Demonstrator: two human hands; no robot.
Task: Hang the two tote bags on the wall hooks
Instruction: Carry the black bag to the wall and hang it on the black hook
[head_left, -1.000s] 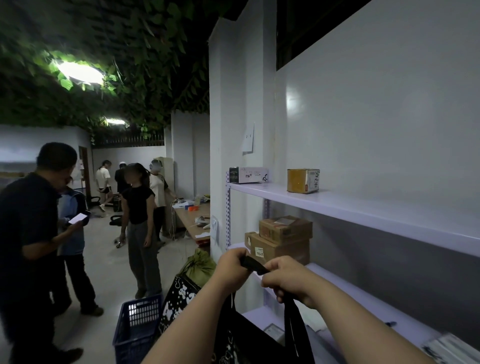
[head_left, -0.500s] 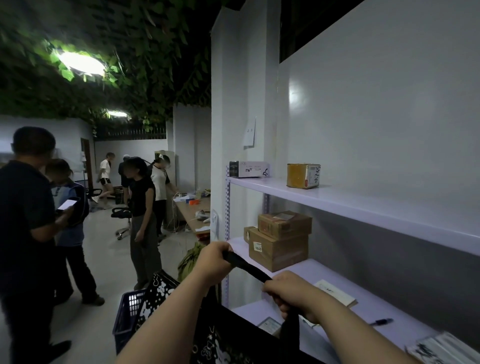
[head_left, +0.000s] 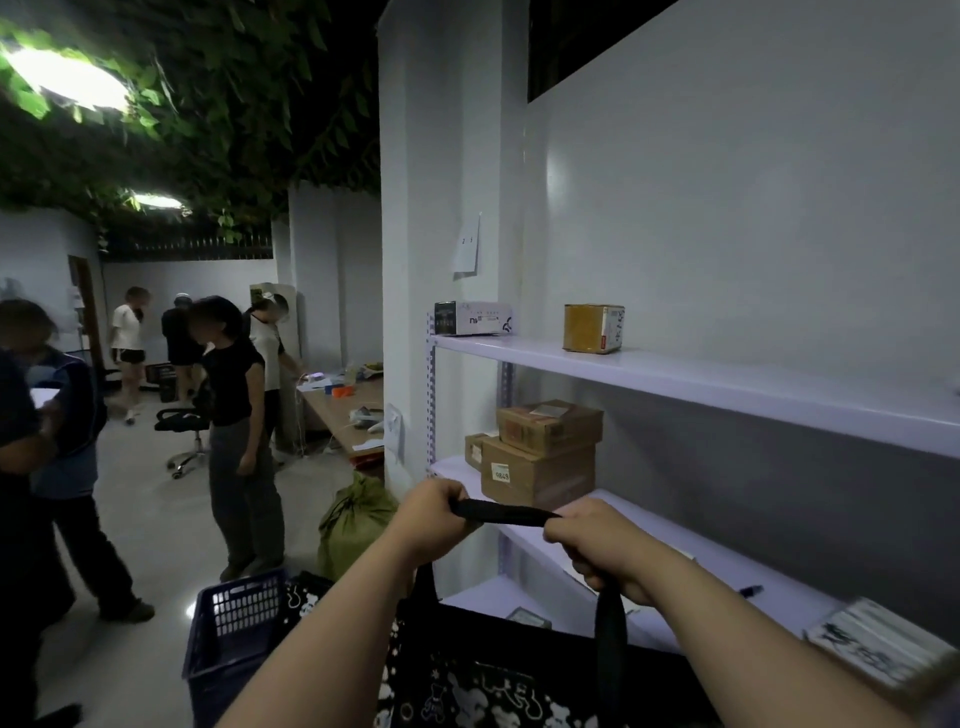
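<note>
I hold a black tote bag (head_left: 493, 680) with a white cartoon print in front of me, low in the view. Its black strap (head_left: 501, 513) is stretched level between my two fists. My left hand (head_left: 434, 514) grips the strap's left end and my right hand (head_left: 605, 545) grips the right end, from which the strap drops to the bag. Both hands are raised in front of the white shelving unit (head_left: 675, 374). I see only one tote bag, and no wall hook shows in the frame.
Cardboard boxes (head_left: 540, 452) sit on the middle shelf, two small boxes on the top shelf. A blue plastic basket (head_left: 234, 629) and a green sack (head_left: 353, 519) stand on the floor at left. Several people stand further left, by a desk and an office chair.
My hands have risen and spread apart, pulling the strap from slanted to taut and level. The camera has shifted, and the people at left have moved.
</note>
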